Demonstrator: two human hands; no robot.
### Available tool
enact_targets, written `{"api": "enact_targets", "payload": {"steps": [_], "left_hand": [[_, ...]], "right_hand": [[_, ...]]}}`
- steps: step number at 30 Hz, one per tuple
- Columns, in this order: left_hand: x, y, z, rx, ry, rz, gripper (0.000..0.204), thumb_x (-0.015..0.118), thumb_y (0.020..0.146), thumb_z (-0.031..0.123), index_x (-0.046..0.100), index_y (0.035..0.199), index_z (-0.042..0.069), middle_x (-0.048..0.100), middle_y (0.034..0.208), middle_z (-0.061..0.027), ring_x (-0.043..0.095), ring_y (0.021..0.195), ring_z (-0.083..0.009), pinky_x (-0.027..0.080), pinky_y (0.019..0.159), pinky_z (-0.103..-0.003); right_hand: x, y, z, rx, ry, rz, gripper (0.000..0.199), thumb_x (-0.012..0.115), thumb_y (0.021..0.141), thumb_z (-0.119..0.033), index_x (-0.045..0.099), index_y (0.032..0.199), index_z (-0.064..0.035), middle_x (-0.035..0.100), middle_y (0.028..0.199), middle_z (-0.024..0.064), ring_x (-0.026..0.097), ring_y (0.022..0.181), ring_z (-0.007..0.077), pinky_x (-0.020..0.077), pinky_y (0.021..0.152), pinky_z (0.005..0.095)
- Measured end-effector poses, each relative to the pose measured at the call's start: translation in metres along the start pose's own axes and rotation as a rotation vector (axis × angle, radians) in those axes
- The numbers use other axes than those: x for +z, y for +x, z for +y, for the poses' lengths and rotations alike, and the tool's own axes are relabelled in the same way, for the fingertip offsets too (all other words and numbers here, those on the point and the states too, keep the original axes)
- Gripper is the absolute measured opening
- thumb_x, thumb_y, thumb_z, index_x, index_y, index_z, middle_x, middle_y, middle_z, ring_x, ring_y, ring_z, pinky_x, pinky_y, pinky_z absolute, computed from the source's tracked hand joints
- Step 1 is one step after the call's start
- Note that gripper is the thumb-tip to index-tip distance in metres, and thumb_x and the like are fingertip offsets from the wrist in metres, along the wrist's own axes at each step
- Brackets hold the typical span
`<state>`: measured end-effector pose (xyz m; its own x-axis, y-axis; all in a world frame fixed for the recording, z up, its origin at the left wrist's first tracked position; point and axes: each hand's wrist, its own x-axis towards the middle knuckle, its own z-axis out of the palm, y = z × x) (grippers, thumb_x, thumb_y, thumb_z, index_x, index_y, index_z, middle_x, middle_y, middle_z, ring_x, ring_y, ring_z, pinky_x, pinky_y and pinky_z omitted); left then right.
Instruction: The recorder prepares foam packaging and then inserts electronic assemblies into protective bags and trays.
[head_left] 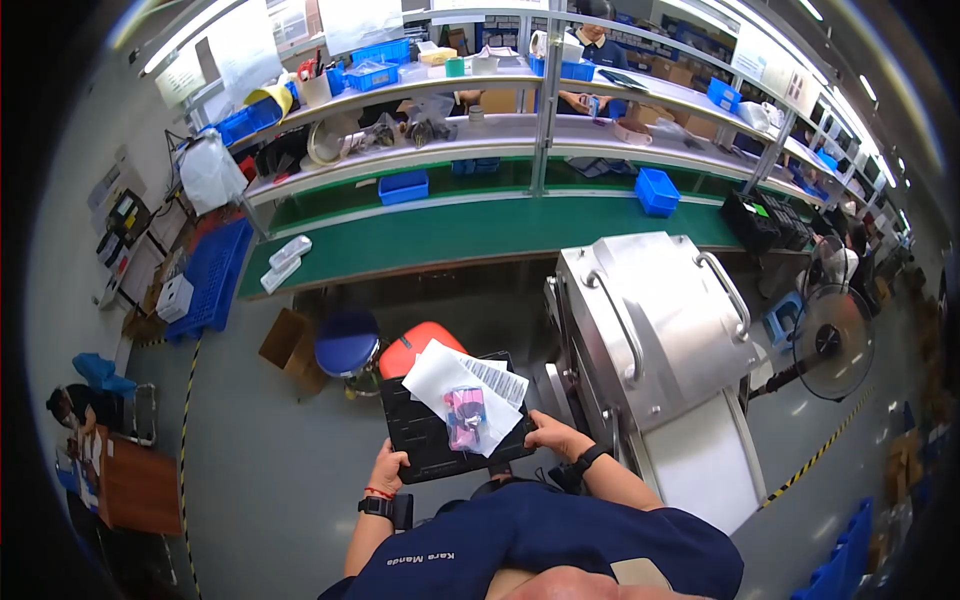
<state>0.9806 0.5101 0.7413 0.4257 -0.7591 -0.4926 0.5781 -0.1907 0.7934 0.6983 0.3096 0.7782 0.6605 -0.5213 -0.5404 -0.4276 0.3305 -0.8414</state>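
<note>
Fingers of the left hand and right hand grip opposite edges of a black plastic tray just below the centre of the frame. White paper sheets and a clear plastic bag with pink-and-blue contents lie on it. A stainless-steel conveyor machine stands at right; a green tabletop spans the upper centre, below shelves.

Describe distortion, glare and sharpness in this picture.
Head view throughout: the green bench curves and the corners fall to black; a tube light glares at upper left; the metal machine carries pale reflections; the print on the white papers is too small to read.
</note>
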Motion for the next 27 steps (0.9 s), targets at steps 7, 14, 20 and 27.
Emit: {"api": "enact_targets", "payload": {"steps": [7,14,20,27], "left_hand": [[0.026,0.115,0.067,-0.010,0.050,-0.050,0.048,0.046,0.052,-0.009,0.053,0.098,0.003,0.053,0.081,-0.0021,0.049,0.069,-0.0156,0.041,0.058,-0.023],[0.046,0.246,0.134,-0.082,0.068,-0.211,0.056,0.039,0.051,-0.009,0.051,0.105,0.003,0.057,0.092,-0.0094,0.059,0.080,-0.0246,0.052,0.068,-0.031],[0.052,0.362,0.162,-0.101,0.202,-0.197,0.048,0.040,0.052,-0.009,0.052,0.096,0.002,0.056,0.083,-0.0067,0.057,0.071,-0.0213,0.050,0.060,-0.030],[0.074,0.468,0.200,-0.025,0.413,-0.068,0.042,0.045,0.054,-0.006,0.055,0.094,-0.003,0.050,0.071,-0.0013,0.045,0.060,-0.0135,0.038,0.054,-0.023]], "right_hand": [[-0.040,0.090,-0.050,0.048,0.042,0.028,0.051,0.060,0.060,-0.001,0.043,0.108,0.0018,0.051,0.090,0.0097,0.050,0.077,0.0165,0.0396,0.058,0.0258],[-0.063,0.179,-0.092,0.070,0.165,0.173,0.052,0.059,0.061,0.002,0.042,0.110,0.0018,0.050,0.083,0.0090,0.046,0.060,0.0127,0.0362,0.047,0.0246],[-0.090,0.256,-0.118,0.129,0.129,0.220,0.075,0.059,0.061,0.001,0.028,0.129,0.0062,0.051,0.082,0.0145,0.047,0.054,0.0153,0.0356,0.043,0.0270],[-0.111,0.368,-0.116,0.083,0.262,0.293,0.059,0.057,0.063,0.004,0.038,0.118,0.0086,0.052,0.099,0.0177,0.053,0.085,0.0250,0.0446,0.071,0.0314]]}}
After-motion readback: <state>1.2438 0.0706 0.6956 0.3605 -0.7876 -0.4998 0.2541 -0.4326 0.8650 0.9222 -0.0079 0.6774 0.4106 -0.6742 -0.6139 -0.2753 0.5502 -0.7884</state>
